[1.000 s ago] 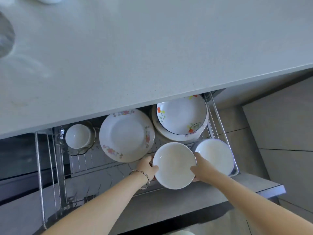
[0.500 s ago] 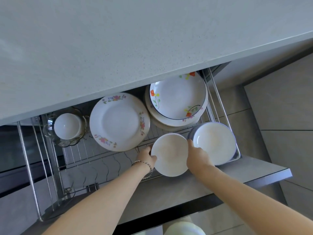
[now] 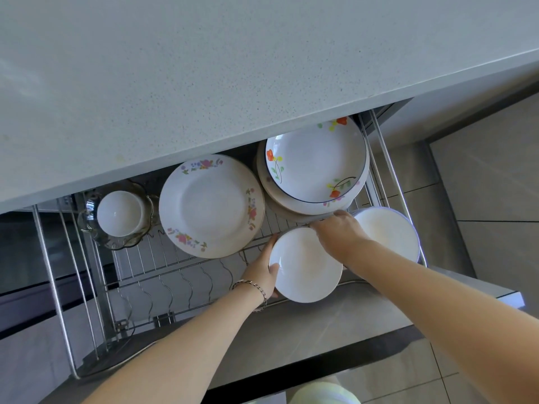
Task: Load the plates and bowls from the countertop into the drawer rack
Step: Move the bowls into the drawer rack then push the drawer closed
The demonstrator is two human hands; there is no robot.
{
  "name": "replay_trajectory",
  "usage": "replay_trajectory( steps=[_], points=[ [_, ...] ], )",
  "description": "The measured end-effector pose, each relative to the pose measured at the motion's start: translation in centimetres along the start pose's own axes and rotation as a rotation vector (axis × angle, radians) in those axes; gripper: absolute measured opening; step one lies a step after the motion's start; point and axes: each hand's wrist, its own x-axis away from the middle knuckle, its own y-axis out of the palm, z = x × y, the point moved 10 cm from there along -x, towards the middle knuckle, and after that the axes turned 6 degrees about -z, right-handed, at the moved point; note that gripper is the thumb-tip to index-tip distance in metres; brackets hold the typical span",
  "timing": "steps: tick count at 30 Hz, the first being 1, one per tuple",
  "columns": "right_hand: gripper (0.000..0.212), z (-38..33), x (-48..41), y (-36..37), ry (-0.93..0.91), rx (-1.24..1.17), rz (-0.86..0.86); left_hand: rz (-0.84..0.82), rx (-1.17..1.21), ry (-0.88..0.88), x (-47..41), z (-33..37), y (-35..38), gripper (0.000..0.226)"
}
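Bowl, plain white, mouth up, at the front right of the rack. Both hands are on it. Cannot tell whether its base rests on the wires.

Left hand: grasps the bowl's left side. The thumb is hooked over the near-left rim, and the fingers run up the outside wall to the far-left edge. Bracelet on the wrist.

Right hand: lies across the far-right rim. The fingers are bent down over the far edge with tips pointing left, gripping the rim. Thumb hidden.

The bowl therefore sits between the two hands, with the left one at its side and the right one over its far rim.

Other contents of the rack:
- Second bowl, blue-edged, is just right of the held bowl and partly covered by the right hand. Cannot tell whether the two bowls touch.
- Deep plate with orange flowers tops a stack at the rear right. The right fingertips are near the stack's front edge.
- Floral plate lies flat at rear centre, apart from the held bowl.
- Cup, white, stands in a glass dish at rear left.

Countertop, grey and speckled, overhangs the rear of the drawer. Drawer front lies below the forearms.
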Motion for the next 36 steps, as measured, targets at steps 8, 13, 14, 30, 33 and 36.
replay_trajectory(
  steps=[8, 13, 14, 30, 33, 36],
  points=[
    [0.035, -0.1, -0.2, 0.0, 0.017, 0.055, -0.086, -0.051, -0.025, -0.078, -0.3, 0.6, -0.3, 0.061],
    [0.030, 0.1, 1.1, -0.6, 0.025, -0.010, -0.132, -0.039, -0.147, -0.108, 1.4, 1.1, -0.8, 0.064],
    [0.031, 0.1, 1.6, -1.3, 0.033, -0.054, -0.138, -0.001, -0.170, -0.101, 2.0, 1.5, -1.4, 0.064],
    [0.033, -12.9, 0.2, -34.2, -0.165, -0.612, 0.117, 0.697, 0.261, 0.277, 19.8, 9.9, -34.9, 0.026],
    [0.035, -14.8, -3.9, -39.0, -0.126, -0.821, 0.135, 0.732, 0.248, 0.269, 19.8, 11.1, -41.3, 0.032],
    [0.038, -16.7, -8.4, -42.9, -0.052, -1.063, 0.107, 0.724, 0.192, 0.267, 18.7, 11.8, -45.6, 0.033]
  ],
)
